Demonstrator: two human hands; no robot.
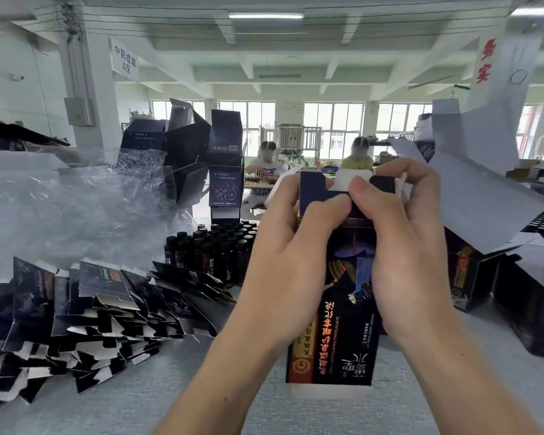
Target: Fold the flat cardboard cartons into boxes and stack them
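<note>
Head view: both hands are together on the tall dark printed cardboard carton (346,309), held upright dead centre above the table, its long axis running up and away from the person. The left hand (283,255) wraps the left wall and the right hand (402,246) the right. Thumbs meet on the top flaps (352,180), so neither hand is nearer. I judge the closing tuck happens right under those thumbs. The carton's orange and white lettering is upside down and illegible to me. The hanging white sign (124,59) says 中药提取 A区, and the red characters (484,61) on the right read 务实.

Black carton (346,324), red-orange lettering
</note>
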